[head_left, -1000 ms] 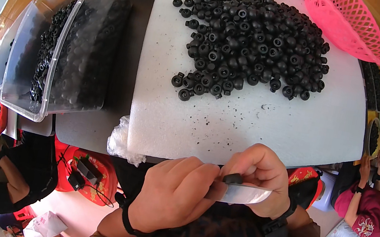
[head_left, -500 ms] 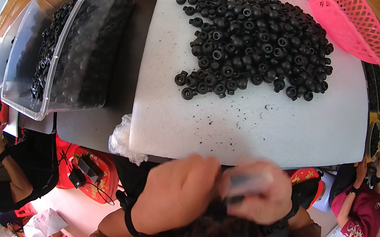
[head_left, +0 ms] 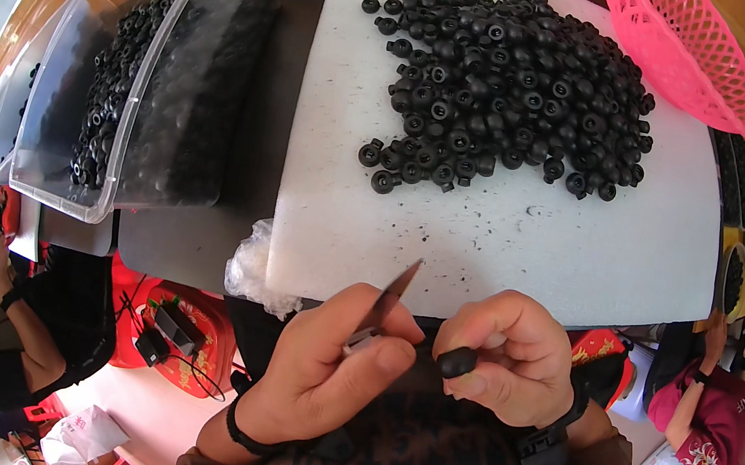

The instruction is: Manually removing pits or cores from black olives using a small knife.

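Observation:
My left hand point(head_left: 307, 376) is closed round a small knife point(head_left: 392, 298), its narrow blade pointing up and away from me between thumb and forefinger. Most of the handle is hidden in the palm. Beside it, my right hand point(head_left: 524, 364) pinches one small rounded black part point(head_left: 456, 362) between thumb and bent fingers. Knife and part are apart. Both hands are at the near edge of a white foam board point(head_left: 528, 255). Towards its far side lies a heap of similar black parts point(head_left: 518, 84), round with holes and small knobs. Dark crumbs dot the board.
A clear plastic bin point(head_left: 125, 139) of black parts stands at left. A pink lattice basket point(head_left: 692, 60) overhangs the board's far right corner. Crumpled clear plastic point(head_left: 256, 272) lies by the near left corner. People sit on both sides; a red stool point(head_left: 212, 354) holds black cabled devices.
My hands have drawn apart, and the knife blade and black part now show clearly instead of blurred. The view has shifted slightly; the heap looks much the same.

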The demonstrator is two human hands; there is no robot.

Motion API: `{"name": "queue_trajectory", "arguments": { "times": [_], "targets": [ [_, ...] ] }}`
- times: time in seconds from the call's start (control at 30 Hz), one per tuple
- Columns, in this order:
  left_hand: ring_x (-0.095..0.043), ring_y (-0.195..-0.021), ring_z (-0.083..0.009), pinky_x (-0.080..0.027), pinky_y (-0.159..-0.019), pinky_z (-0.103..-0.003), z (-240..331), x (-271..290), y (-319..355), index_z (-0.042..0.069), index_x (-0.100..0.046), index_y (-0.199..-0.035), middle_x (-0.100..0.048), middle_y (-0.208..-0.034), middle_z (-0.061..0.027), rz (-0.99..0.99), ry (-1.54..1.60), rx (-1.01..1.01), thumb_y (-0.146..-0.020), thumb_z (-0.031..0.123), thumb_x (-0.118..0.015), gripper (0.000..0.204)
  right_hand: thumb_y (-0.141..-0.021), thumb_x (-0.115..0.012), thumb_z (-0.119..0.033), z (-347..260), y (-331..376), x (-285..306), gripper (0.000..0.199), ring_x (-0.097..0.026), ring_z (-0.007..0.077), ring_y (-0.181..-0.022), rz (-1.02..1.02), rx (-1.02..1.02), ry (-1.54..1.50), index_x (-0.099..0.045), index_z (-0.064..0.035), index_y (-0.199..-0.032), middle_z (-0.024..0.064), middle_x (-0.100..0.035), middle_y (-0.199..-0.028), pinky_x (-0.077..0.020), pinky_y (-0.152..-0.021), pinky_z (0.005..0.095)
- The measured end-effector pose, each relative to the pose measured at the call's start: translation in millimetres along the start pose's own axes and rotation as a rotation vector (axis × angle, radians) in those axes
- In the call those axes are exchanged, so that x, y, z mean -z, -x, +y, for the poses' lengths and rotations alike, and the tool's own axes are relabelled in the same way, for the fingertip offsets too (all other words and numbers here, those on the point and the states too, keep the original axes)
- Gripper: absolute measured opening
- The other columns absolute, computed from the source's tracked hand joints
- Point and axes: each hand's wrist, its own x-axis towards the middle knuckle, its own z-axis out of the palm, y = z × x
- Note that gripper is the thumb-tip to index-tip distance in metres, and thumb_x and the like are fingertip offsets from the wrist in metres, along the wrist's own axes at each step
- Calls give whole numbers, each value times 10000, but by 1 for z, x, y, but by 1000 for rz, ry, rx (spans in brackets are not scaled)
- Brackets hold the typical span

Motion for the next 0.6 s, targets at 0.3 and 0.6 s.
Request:
{"name": "queue_trajectory", "arguments": {
  "times": [0.3,0.6],
  "targets": [
    [-465,-646,-57,-383,-567,-196,-6,5,-2,24,-482,-850,-522,-721,-19,-90,171,10,-848,129,-588,149,-850,-549,-5,6,-6,-9,223,-503,63,-783,-10,-40,105,-452,1,-1050,47,-544,-933,-407,-677,192],
    [-371,-555,-40,-301,-497,-189,-14,14,1,21,-490,-907,-456,-689,9,-3,340,60,-911,152,-472,133,-849,-547,-9,-3,-32,-27,177,-510,44,-724,139,-151,92,-460,-5,-1002,22,-557,-830,-413,-625,171]
  ]
}}
